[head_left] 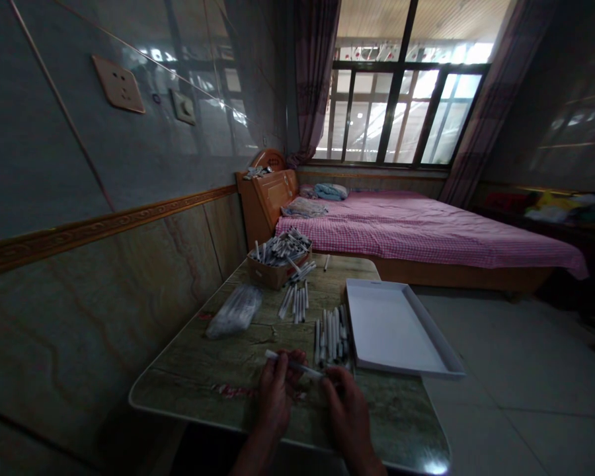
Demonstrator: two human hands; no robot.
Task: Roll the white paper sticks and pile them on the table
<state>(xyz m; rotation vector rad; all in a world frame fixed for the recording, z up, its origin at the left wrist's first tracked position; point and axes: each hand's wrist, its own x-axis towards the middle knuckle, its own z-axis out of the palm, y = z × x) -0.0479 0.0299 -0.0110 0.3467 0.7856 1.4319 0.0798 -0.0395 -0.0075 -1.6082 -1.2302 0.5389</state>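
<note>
Near the front of the table, a slim whitish pen (305, 368) is held crosswise between my two hands. My left hand (276, 385) is closed around its left part, with the white end poking out past the thumb. At the pen's right end, the fingers of my right hand (346, 400) are pinched on it; the exact tip is hidden. Just beyond my hands lies a row of similar pens (331, 336), side by side. A smaller group of pens (295, 301) lies farther back, in front of a cardboard box (272, 274) heaped with more pens.
A shallow white tray (391, 324) overhangs the right edge of the table (188, 370). A clear plastic bag (235, 311) lies at left. One pen (326, 263) rests near the far edge. Behind stands a bed (401, 225); a tiled wall (178, 264) borders the left.
</note>
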